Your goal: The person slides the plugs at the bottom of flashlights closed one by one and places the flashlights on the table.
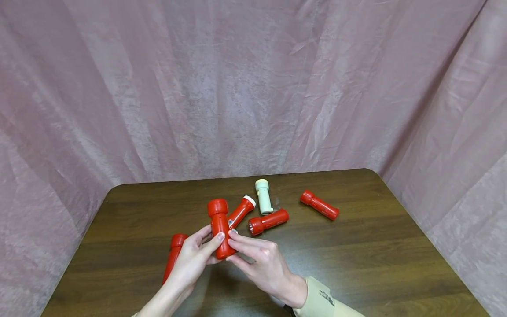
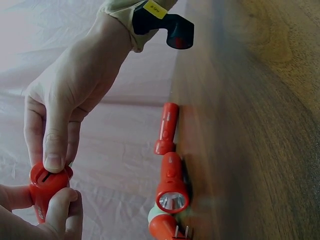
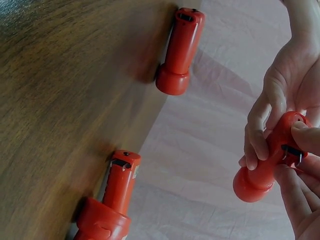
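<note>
Held red flashlight (image 1: 219, 222): raised off the table (image 1: 376, 264), between both hands, its wide head (image 1: 217, 207) pointing away from the person
Left hand (image 1: 192, 259): grasping the barrel, thumb lying over it, fingers curled round the other side
Right hand (image 1: 265, 266): pinching the tail, thumb on the end, other fingertips close to the metal prongs (image 3: 300, 159)
Prongs: 2, sticking out near the tail in the right wrist view; whether the fingers touch them I cannot tell
Weight: probably light, a plastic shell by its look, with somewhat more bulk at the head
Stiffness: the barrel looks rigid and should take a firm squeeze without giving
Surface: glossy, so likely a bit slippery; the flare of the head should stop a hand sliding forward
Fragile spots: the prongs could bend under a sideways push, and the head probably suits a knock less than the barrel
Best hold: left hand round the mid-barrel for balance, right fingertips on the sides of the tail
Spare flashlights: 5 on the table, 4 red, including a white-rimmed flashlight (image 1: 239, 213), and 1 pale green flashlight (image 1: 263, 199)
</note>
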The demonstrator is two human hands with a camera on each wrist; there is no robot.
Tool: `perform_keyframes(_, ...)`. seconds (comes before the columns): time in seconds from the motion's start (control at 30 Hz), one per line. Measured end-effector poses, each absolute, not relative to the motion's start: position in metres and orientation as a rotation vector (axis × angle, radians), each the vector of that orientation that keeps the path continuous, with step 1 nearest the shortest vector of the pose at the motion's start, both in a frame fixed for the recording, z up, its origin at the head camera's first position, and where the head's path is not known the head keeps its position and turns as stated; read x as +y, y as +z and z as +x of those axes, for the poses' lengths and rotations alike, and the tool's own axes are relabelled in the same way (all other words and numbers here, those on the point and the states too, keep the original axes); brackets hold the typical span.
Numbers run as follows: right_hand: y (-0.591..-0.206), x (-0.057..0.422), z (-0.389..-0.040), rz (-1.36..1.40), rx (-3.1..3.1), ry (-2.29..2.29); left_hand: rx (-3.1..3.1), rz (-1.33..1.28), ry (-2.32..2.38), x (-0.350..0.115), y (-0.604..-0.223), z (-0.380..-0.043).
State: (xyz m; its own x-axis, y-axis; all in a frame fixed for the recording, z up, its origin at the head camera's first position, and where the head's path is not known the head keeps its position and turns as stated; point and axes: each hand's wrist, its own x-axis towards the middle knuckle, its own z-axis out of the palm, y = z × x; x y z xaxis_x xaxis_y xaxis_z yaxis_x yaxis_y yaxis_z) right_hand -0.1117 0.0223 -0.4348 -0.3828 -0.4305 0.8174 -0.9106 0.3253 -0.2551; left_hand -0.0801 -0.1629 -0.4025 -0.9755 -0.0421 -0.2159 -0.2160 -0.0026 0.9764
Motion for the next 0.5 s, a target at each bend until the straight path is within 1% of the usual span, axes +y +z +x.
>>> perform_keyframes(0.5, -0.4363, 0.0200, -0.1125, 1.182, -1.935, 0.945, 2.116, -0.275, 2.126, -0.1644, -0.4035, -0.0799)
